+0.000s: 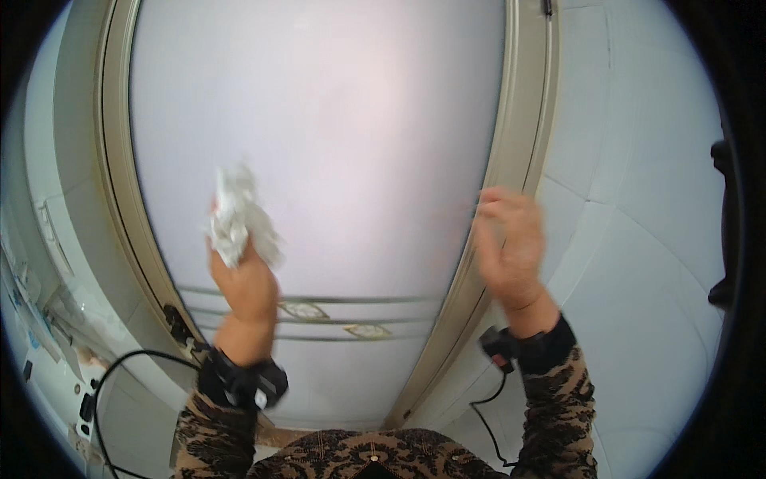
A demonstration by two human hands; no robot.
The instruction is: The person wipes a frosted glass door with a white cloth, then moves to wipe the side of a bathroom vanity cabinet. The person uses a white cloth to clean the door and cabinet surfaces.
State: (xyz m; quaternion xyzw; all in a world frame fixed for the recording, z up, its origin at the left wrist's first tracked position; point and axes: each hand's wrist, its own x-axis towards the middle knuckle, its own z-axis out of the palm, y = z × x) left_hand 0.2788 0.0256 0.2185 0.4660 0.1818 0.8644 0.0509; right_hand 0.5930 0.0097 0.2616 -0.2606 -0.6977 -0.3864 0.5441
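A crumpled white cloth or wad of paper (239, 214) is in the left-centre of the frame, gripped in the left hand (246, 287), whose thumb and fingers close around its lower part (motion blur softens its edges, so the material is hard to tell). The cloth shows in front of the pale frosted panel (343, 152) of a door; whether it touches the panel cannot be told. The right hand (512, 243), right of centre and also blurred, has its fingers loosely bent with the thumb apart and nothing visible between them; it overlaps the right side of the beige door frame (527, 96), and contact there is unclear. Dark horizontal stripes (399, 301) cross the panel's lower part, with two leaf-shaped ornaments (303, 310) among them, one just right of the left wrist. A dark door handle (174, 322) sits at the lower left of the door. Both forearms enter from the lower edge in brown-and-black patterned sleeves (552, 407), each wrist carrying a black strapped device (243, 382); a black cable (112, 371) loops at the lower left. White wall tiles (650, 239) fill the right.
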